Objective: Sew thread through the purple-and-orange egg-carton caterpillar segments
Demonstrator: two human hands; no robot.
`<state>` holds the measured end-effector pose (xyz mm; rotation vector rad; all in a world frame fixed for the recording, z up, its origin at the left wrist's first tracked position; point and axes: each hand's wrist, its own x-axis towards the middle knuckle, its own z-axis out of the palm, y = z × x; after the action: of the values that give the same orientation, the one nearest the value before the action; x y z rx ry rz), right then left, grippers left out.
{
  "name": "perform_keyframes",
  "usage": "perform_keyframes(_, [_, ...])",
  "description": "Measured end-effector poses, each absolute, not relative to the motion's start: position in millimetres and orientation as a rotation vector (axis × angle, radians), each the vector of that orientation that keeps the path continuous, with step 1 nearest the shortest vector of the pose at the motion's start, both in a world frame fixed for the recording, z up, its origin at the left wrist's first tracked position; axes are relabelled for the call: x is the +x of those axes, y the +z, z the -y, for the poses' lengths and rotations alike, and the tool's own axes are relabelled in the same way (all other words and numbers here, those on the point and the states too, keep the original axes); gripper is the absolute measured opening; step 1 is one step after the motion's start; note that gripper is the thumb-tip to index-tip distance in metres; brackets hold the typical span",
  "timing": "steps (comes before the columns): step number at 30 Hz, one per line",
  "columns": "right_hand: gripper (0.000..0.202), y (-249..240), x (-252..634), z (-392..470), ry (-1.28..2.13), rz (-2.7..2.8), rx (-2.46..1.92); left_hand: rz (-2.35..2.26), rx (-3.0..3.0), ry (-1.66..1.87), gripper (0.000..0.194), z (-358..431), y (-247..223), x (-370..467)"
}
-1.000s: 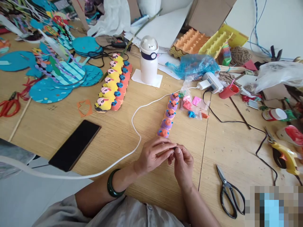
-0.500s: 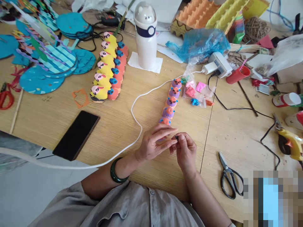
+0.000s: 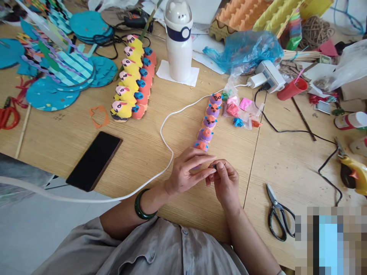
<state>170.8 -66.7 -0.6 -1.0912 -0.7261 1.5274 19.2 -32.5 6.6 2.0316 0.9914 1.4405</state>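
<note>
Between the thumb and fingers of my right hand (image 3: 226, 181) is a tiny black piece (image 3: 215, 167) that looks like modelling clay. My left hand (image 3: 186, 172) reaches in from the side with its fingers stretched out and apart, the fingertips close to that piece. Just beyond my hands lies a row of purple and orange clay figures (image 3: 207, 134) with blue bits on their sides; the nearest end is partly covered by my left hand. Past the row, small bags of coloured clay (image 3: 233, 110) lie in pink, blue and orange.
A phone (image 3: 94, 160) lies to the left, with a white cable (image 3: 162, 133) running past it. Black-handled scissors (image 3: 276, 214) rest at the right. Yellow and orange figure rows (image 3: 126, 89), a white bottle (image 3: 179, 49) and a power adapter (image 3: 271, 76) stand farther back.
The view has shifted slightly, so the table things appear a little displaced. Both hands keep nearly the same pose around the small black piece.
</note>
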Motion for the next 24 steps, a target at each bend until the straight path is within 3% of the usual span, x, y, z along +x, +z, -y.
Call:
perform_keyframes(9, [0.029,1.5,170.7,67.3,1.564,0.737,-1.069,-1.007,2.059,1.488,0.003,30.7,4.6,20.8])
perform_keyframes(15, [0.031,2.4,170.1,65.7,1.561,0.685,-1.088,-1.024,2.054,1.450,0.023,30.6,5.5,18.6])
perform_keyframes(24, [0.030,2.4,169.2,65.9,1.589,0.684,-1.075,-1.051,2.050,1.442,0.005,29.9,4.7,21.1])
